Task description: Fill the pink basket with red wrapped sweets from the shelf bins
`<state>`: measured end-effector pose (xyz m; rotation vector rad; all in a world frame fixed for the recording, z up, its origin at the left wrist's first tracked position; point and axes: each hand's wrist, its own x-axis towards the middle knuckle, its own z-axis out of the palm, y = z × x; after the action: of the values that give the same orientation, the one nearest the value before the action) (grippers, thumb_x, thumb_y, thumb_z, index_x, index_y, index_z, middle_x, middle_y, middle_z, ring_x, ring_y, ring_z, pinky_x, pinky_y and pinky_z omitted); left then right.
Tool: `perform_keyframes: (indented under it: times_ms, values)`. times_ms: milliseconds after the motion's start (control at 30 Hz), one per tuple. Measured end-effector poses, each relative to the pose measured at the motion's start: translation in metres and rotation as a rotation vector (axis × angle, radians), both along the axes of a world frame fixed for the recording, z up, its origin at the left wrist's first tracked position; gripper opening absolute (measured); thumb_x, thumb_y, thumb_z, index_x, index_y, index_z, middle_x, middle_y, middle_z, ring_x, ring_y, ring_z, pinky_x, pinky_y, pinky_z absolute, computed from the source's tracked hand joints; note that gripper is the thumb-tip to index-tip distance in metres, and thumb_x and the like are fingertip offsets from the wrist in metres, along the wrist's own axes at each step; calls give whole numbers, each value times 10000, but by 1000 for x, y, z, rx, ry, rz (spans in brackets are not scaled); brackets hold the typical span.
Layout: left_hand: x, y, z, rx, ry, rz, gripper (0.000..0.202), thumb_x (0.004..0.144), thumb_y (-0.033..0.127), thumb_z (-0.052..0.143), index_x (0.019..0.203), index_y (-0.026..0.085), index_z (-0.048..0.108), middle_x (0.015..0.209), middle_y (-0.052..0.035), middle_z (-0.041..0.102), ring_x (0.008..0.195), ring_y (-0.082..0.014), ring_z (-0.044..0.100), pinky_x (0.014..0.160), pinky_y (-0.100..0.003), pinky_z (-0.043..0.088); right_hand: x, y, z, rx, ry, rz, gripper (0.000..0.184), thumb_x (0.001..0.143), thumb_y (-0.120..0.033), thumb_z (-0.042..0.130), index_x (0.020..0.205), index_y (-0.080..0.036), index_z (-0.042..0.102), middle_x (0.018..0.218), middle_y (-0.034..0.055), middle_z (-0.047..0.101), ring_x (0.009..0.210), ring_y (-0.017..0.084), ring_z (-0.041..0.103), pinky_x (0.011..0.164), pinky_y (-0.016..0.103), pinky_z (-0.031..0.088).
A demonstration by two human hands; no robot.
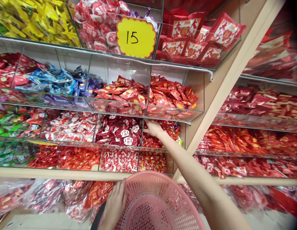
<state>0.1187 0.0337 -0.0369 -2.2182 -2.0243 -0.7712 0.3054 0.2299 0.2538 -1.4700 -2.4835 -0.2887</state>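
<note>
My left hand (115,204) is closed on the left rim of a pink plastic basket (167,179) with holes in its wall; no goods show inside. My right hand (153,128) reaches into a clear-walled compartment of small red-wrapped sweets (152,142). Its fingers look stretched and a little apart, close to the divider, with nothing visible in them; the fingertips are partly hard to see. Just left of that divider lie dark red packets with white labels (126,134). Red packets (173,92) fill the bin above my right hand.
Shelves of clear bins hold yellow packets (40,19), blue packets (55,78) and red-and-white sweets (119,159). A yellow sign (136,36) reads 15. A wooden upright (225,83) stands right of my reaching arm. Filled plastic bags (43,195) lie below the bottom shelf.
</note>
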Motion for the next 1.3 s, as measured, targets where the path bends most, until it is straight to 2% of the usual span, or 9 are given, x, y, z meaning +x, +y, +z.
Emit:
perform_keyframes:
  times_ms: [233, 400, 567, 667, 800, 967, 1133, 1233, 1300]
  values:
    - [0, -1, 2, -7, 1, 1, 473, 886, 221, 331, 1342, 165, 440, 1258, -95, 585, 1121, -206, 564, 903, -338, 463, -10, -1, -1, 3, 3, -82, 621, 792, -420, 582, 1317, -144, 400, 1174, 177, 622, 1060, 317, 586, 884, 409, 445]
    - [0, -1, 2, -35, 14, 4, 485, 889, 229, 325, 1358, 154, 423, 1282, -101, 570, 1142, -211, 552, 925, -334, 451, -11, 0, -4, 39, 12, -105, 552, 809, -349, 568, 1309, -172, 418, 1160, 161, 632, 1075, 297, 581, 931, 416, 420]
    - [0, 0, 1, -42, 23, 9, 483, 891, 220, 311, 1353, 149, 431, 1285, -93, 572, 1149, -207, 551, 928, -334, 457, -4, 13, -3, -23, 314, -167, 458, 810, -429, 528, 1193, -178, 537, 1198, 140, 620, 1059, 302, 593, 873, 384, 467]
    - [0, 0, 1, -42, 30, 5, 484, 892, 217, 310, 1358, 154, 426, 1298, -92, 565, 1163, -210, 544, 930, -338, 460, 0, 25, -5, -10, 508, -116, 440, 809, -422, 515, 1193, -210, 554, 1165, 88, 647, 1053, 283, 600, 867, 373, 480]
    - [1, -1, 4, -67, 42, 5, 493, 892, 213, 309, 1370, 147, 412, 1307, -100, 556, 1185, -219, 529, 943, -344, 455, 2, 34, -7, -36, 638, -56, 398, 789, -396, 531, 1130, -203, 602, 1119, 69, 670, 1026, 268, 612, 886, 377, 475]
    - [1, -2, 5, -81, 35, 11, 494, 892, 214, 303, 1367, 136, 416, 1307, -108, 555, 1180, -222, 533, 949, -350, 452, 2, 14, -4, -5, 645, -131, 361, 774, -373, 534, 1077, -193, 616, 1097, 75, 667, 1067, 265, 585, 921, 379, 445]
    - [0, -1, 5, -67, 21, 0, 491, 895, 230, 315, 1367, 142, 411, 1329, -106, 539, 1185, -221, 528, 960, -363, 445, 5, -17, -1, 23, 699, -107, 316, 727, -358, 576, 960, -150, 625, 886, 94, 695, 852, 269, 623, 831, 402, 464]
    - [0, -1, 4, -47, 23, 5, 485, 893, 229, 322, 1362, 152, 416, 1334, -101, 538, 1185, -223, 529, 949, -368, 452, 9, -32, -1, 12, 877, -29, 278, 697, -335, 613, 895, -139, 616, 846, 86, 686, 778, 223, 605, 782, 364, 465]
    - [0, -1, 3, -32, 33, 5, 482, 892, 221, 324, 1361, 157, 415, 1328, -99, 543, 1178, -222, 535, 941, -366, 457, 12, -47, -2, -44, 1089, 15, 325, 666, -333, 659, 919, -137, 603, 849, 64, 676, 756, 185, 589, 754, 331, 463]
